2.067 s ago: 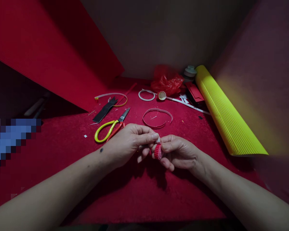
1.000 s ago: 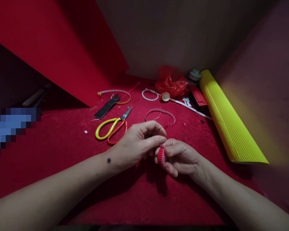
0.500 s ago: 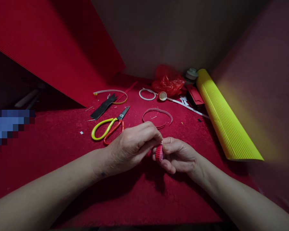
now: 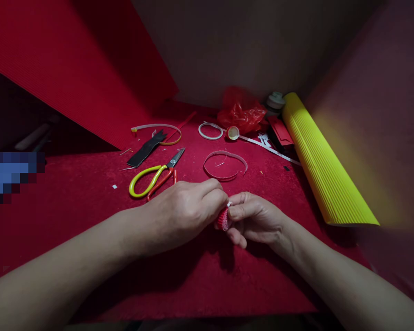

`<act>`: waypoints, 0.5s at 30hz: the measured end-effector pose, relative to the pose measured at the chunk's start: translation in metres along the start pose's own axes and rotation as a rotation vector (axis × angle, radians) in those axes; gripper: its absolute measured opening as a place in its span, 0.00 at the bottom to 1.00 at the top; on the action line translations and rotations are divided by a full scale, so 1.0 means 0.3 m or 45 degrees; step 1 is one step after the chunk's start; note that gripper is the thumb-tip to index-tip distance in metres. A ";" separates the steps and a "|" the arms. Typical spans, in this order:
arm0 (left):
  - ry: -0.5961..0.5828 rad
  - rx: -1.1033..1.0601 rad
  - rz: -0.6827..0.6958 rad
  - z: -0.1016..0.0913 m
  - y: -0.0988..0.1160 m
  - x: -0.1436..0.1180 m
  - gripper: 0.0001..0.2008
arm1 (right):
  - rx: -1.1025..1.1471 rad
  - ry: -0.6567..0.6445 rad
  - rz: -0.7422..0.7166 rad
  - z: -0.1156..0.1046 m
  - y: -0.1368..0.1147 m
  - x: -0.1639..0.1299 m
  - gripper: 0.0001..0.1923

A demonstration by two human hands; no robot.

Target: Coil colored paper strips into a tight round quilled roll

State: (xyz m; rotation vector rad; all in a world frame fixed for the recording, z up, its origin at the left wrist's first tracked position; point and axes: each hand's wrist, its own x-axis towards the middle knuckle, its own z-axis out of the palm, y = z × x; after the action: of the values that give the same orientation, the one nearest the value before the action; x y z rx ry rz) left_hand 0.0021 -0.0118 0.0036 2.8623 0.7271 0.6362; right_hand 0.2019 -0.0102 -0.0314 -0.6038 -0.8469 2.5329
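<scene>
A small red ribbed paper coil is pinched between both hands just above the red felt surface. My left hand closes its thumb and fingers on the coil's left side, knuckles up. My right hand grips the coil from the right with thumb and forefinger; a bit of white strip shows at the fingertips. Most of the coil is hidden by the fingers.
Yellow-handled scissors lie just beyond my left hand. A loose paper ring, a white ring, a tape roll, a black strip, a red plastic bag. Yellow corrugated roll at right, red corrugated sheet leaning at left.
My left hand has turned palm-down and closed further over the coil, hiding more of it. Both hands stay together at the same spot; the view shifted slightly.
</scene>
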 end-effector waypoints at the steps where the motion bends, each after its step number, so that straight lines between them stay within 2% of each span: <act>1: -0.021 -0.016 0.001 -0.003 0.001 -0.002 0.09 | -0.017 0.020 0.005 0.005 -0.001 -0.002 0.08; 10: -0.100 -0.293 -0.035 -0.031 0.013 0.012 0.08 | -0.174 0.118 0.057 0.038 -0.002 -0.009 0.06; 15: -0.227 -0.210 0.011 -0.049 0.020 0.007 0.10 | -0.232 0.171 0.116 0.056 -0.003 -0.009 0.06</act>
State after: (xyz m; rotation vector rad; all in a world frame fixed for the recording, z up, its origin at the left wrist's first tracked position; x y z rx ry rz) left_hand 0.0001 -0.0159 0.0189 2.7275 0.6051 0.4133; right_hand 0.1958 -0.0186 -0.0180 -0.8783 -1.0295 2.4783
